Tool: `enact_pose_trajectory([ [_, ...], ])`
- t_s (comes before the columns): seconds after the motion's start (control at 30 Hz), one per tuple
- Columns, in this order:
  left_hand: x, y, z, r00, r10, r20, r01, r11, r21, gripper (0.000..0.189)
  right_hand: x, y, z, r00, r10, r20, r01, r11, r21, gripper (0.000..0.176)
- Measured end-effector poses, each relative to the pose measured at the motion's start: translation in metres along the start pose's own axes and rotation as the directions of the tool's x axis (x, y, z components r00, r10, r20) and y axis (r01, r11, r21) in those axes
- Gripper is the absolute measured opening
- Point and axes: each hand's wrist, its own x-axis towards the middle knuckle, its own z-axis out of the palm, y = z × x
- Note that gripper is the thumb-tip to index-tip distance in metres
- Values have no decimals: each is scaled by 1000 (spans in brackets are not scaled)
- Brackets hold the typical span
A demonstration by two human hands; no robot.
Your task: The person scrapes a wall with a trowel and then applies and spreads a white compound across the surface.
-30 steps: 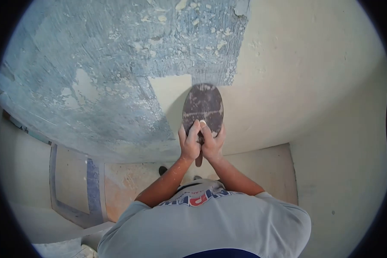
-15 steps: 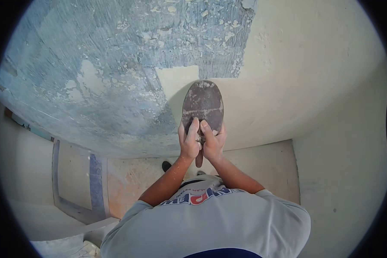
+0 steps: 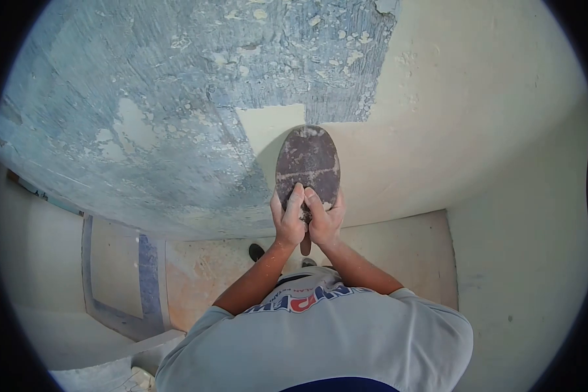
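Both of my hands grip a dark brown oval plastering float point(image 3: 307, 153), whose face is smeared with dried pale plaster. My left hand point(image 3: 289, 215) closes round its lower left side, and my right hand point(image 3: 326, 219) mirrors it on the right. The thumbs lie side by side on the near part of the float, fingers curled behind it. A short brown handle end sticks out below my wrists. The float's far tip overlaps the lower edge of the rough blue-grey wall point(image 3: 196, 98), beside a smooth cream patch point(image 3: 273, 119).
Smooth cream plaster point(image 3: 451, 117) covers the wall to the right, meeting a side wall point(image 3: 516, 261). A pale, stained floor point(image 3: 405, 248) lies below, with my dark shoe point(image 3: 257, 251) on it. At lower left stand a blue-edged panel point(image 3: 149, 277) and a white ledge point(image 3: 111, 372).
The view has shifted slightly, so the wall appears a little lower and further right. Against the wall, the float has slid marginally left; both hands keep the same hold.
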Motion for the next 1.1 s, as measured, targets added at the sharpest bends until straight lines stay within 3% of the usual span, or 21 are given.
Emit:
enact_pose_trajectory([
  [0.2,-1,2,-1,998,-69,-9,69,998,-5,31,1,-4,1,999,42,19,-41,999,-22,24],
  [0.43,4,11,4,995,-43,-91,42,999,-17,25,3,0,7,1000,9,-10,-9,1000,-20,22],
  [0.63,3,1,-9,998,-63,16,60,991,118,29,5,11,0,1000,0,9,0,999,-41,22],
  [0.77,7,3,-1,999,-7,-31,8,999,38,26,8,4,3,999,-15,31,16,999,-41,21],
  [0.83,9,1,-6,997,-75,1,75,996,47,28,7,4,4,1000,-27,15,28,998,-60,21],
  [0.97,6,6,13,993,-26,-119,17,997,-76,23,5,4,3,1000,12,-4,-12,998,-61,22],
  [1.1,12,4,1,998,-49,-47,49,999,-4,25,11,-4,7,1000,-21,-2,21,999,-44,19],
])
